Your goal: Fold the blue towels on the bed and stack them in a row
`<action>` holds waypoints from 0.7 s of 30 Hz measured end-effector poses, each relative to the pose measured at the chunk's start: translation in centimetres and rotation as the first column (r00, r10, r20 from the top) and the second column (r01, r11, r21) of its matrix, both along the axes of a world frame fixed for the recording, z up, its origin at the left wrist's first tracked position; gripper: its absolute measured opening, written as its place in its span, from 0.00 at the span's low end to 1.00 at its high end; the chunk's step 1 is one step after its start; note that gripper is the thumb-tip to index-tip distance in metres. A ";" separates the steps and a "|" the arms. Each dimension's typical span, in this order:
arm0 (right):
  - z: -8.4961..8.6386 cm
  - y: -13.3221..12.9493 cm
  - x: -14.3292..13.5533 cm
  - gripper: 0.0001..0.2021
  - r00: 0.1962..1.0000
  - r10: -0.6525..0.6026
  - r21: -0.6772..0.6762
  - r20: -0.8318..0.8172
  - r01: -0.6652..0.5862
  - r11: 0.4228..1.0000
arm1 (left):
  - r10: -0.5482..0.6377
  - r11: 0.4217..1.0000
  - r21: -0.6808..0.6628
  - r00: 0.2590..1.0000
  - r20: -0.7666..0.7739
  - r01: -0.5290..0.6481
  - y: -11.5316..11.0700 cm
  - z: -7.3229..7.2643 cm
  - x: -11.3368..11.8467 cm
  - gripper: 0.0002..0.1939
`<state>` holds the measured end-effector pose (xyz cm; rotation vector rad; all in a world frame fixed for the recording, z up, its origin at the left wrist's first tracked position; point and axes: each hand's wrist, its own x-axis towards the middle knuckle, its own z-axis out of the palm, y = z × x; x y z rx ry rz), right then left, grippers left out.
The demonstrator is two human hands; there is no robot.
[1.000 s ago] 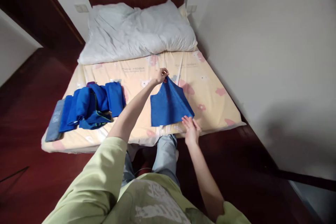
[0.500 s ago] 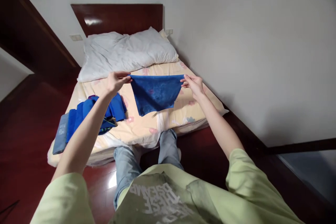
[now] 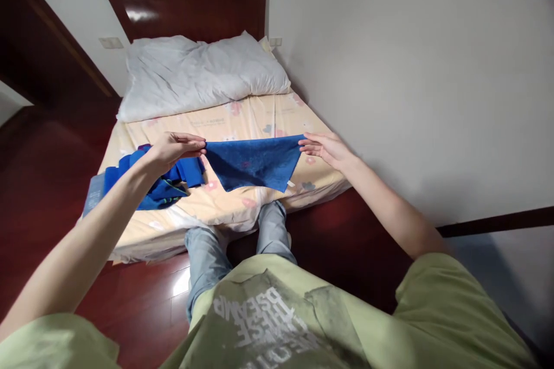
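Both hands pinch top corners of blue cloth (image 3: 253, 162): left hand (image 3: 175, 147), right hand (image 3: 324, 149), stretched taut above bed (image 3: 277, 121). Looks light, soft, floppy; corner grips suit it. Blue pile (image 3: 160, 184) lies left.

cloth (image 3: 255, 162): showing matt blue terry | floor (image 3: 142, 294): gleaming glossy wood | headboard (image 3: 190, 11): shining polished wood | sheet (image 3: 259, 121): lying matt printed cotton

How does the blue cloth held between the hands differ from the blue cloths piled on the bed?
The held blue cloth is a single piece, stretched flat in the air between the left hand and right hand. The piled blue cloths are several, bunched and overlapping, lying on the bed beside the left hand. Both look the same deep blue.
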<state>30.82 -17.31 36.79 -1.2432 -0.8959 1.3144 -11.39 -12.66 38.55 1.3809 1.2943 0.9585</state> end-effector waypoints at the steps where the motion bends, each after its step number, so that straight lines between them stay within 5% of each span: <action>1: -0.1 -0.1 0.3 0.08 1.000 0.004 -0.013 -0.003 -0.004 1.000 | -0.005 1.000 -0.020 1.000 0.002 0.005 -0.1 -0.1 -0.1 0.16; 6: -0.6 3.0 0.5 0.07 1.000 -0.010 -0.046 -0.016 0.010 0.999 | -0.009 0.999 -0.046 0.999 0.038 0.011 2.5 -0.6 -0.2 0.14; 12: -1.9 11.9 -2.1 0.03 0.999 -0.048 -0.056 0.003 0.048 0.997 | 0.069 0.998 -0.015 0.995 0.072 -0.068 9.8 -2.3 0.6 0.13; 17: -2.2 18.0 -3.1 0.10 0.995 -0.047 0.114 0.083 0.037 0.993 | 0.097 0.976 0.188 0.992 0.078 -0.110 15.8 -2.9 0.6 0.17; 21: -3.7 19.0 -1.8 0.17 0.980 -0.051 0.274 0.192 -0.003 0.962 | 0.112 0.907 0.401 0.992 0.057 -0.126 16.4 -4.1 0.3 0.19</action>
